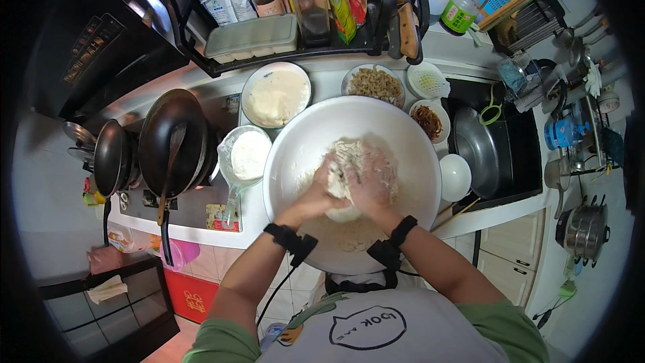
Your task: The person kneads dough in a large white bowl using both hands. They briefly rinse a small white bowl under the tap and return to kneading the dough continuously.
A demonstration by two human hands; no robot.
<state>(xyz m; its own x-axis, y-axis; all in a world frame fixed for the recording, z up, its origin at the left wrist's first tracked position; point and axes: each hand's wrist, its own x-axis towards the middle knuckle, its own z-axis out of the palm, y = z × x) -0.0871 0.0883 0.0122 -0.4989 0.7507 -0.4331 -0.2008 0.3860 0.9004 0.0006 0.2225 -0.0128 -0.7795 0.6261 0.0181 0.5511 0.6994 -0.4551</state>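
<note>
Both of my hands work inside a big white basin [292, 126] that stands before me. A rough, floury mass of dough [347, 154] lies in its middle. My left hand [322, 191] wraps around the near left side of the dough, thumb pointing inward. Blurred and coated with flour, my right hand [372, 186] grips the dough from the right. The underside of the dough is hidden by my hands. Loose flour and crumbs cling to the basin's floor.
Left of the basin are a measuring cup of flour [247, 155] and a bowl of pale batter or dough [277, 93]. A wok [174, 111] sits on the stove. Behind stands chopped filling [375, 84]. To the right are brown shreds [427, 122], a white bowl [455, 177] and a black sink [521, 171].
</note>
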